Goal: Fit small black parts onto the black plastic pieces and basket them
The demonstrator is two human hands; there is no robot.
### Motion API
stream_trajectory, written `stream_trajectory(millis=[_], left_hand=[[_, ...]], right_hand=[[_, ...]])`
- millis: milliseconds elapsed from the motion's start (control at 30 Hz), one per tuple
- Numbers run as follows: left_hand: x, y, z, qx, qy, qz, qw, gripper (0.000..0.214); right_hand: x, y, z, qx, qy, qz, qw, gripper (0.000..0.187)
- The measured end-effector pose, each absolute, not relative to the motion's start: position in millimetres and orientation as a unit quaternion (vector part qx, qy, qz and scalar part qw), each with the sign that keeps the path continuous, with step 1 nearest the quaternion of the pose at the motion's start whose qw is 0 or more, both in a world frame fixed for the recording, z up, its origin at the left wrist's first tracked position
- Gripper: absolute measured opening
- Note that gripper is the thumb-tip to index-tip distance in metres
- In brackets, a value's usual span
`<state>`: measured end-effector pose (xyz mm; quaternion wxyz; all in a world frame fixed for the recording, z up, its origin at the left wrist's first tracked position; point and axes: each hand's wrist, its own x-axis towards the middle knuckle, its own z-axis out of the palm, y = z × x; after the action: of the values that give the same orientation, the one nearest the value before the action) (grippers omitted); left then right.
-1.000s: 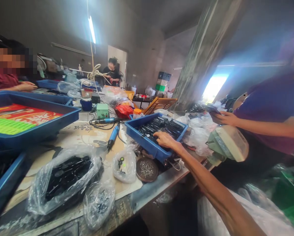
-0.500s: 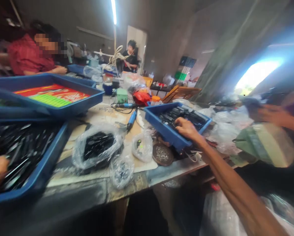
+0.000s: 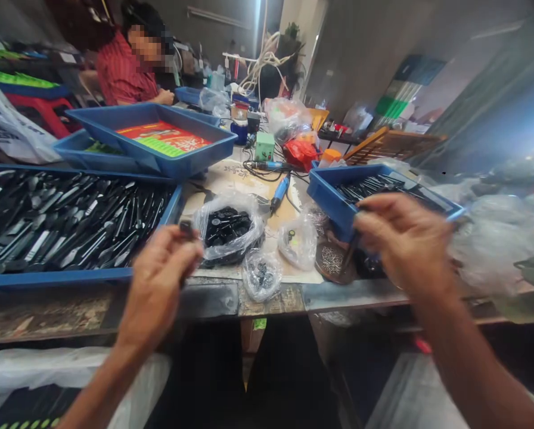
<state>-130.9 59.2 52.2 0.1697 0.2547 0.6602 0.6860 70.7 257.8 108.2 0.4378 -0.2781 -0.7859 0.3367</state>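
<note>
My left hand (image 3: pixel 157 274) is raised over the table's front edge, its fingers closed on a small dark piece (image 3: pixel 186 229). My right hand (image 3: pixel 403 241) hangs in front of the smaller blue tray (image 3: pixel 325 190), pinching a thin tool (image 3: pixel 455 215) with a dark lower end. That tray holds black slender tools. A larger blue tray (image 3: pixel 70 275) full of black-handled tools lies left of my left hand. Between my hands sits a clear plastic bag of black pieces (image 3: pixel 226 229).
Two small clear bags (image 3: pixel 261 274) (image 3: pixel 296 241) and a round dish of pins (image 3: pixel 332 260) lie near my hands. Behind are a blue handpiece (image 3: pixel 279 193), a green box (image 3: pixel 264 146) and a blue tray with a printed red sheet (image 3: pixel 151 140). A person in a red striped shirt (image 3: pixel 124 74) sits beyond.
My right hand has lifted out of the smaller tray with the thin tool. My left hand has risen from the large tray's side into the middle. The view has swung left.
</note>
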Motion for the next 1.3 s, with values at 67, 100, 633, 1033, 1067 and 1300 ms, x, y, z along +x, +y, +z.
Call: stream_trajectory(millis=[67,100,633,1033,1067,1300], left_hand=[[-101.9,63.4,38.3,0.235,0.567,0.697,0.37,0.015],[-90.8,64.3,29.8,0.234,0.543,0.688,0.422,0.016],[-61.9,63.9,-35.1,0.108,0.499,0.698,0.502,0.036],[-65.3,58.0,-39.0,0.067,0.484,0.724,0.487,0.046],[-65.3,58.2,-39.0,0.067,0.485,0.724,0.485,0.046],[-67.3,57.5,-40.4,0.085,0.484,0.728,0.478,0.043]], right_hand=[[53.6,230.3,78.2,-0.247,-0.759,0.505,0.328,0.021],[45.7,218.4,62.4,-0.239,-0.736,0.566,0.284,0.022],[0.2,219.4,-14.0,-0.222,-0.932,0.236,0.162,0.019],[-13.8,230.5,-47.8,-0.139,-0.99,-0.005,0.029,0.03],[-13.8,231.5,-46.7,-0.129,-0.991,-0.01,0.031,0.032],[-19.1,231.1,-39.5,-0.128,-0.991,-0.049,-0.001,0.026]])
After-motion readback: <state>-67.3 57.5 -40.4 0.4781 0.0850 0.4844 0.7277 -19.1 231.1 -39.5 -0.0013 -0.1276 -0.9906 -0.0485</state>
